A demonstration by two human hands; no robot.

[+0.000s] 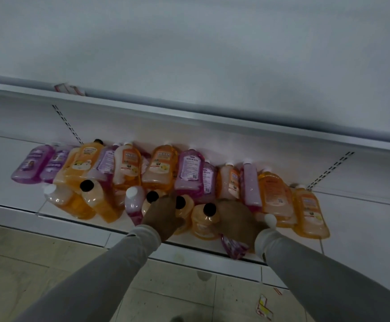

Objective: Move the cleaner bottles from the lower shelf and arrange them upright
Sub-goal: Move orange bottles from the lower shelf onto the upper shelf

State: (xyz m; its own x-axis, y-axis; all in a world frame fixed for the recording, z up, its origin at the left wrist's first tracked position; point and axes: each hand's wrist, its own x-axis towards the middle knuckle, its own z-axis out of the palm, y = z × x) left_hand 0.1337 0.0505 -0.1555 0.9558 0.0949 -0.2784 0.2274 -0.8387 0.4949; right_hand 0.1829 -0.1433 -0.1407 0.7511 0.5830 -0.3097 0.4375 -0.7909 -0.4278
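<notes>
I reach both hands, left hand [163, 217] and right hand [238, 219], into the orange bottles [204, 223] (finger state hidden); grip below each cap, lift vertically

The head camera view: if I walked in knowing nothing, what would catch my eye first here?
First, the jumble of orange and purple cleaner bottles heaped along the white lower shelf, most lying flat or leaning on one another. Next, two grey-sleeved arms reaching into the front of the pile: the left hand among black-capped orange bottles, the right hand beside it over the shelf's front edge. Above, the upper shelf looks bare and white.
</notes>
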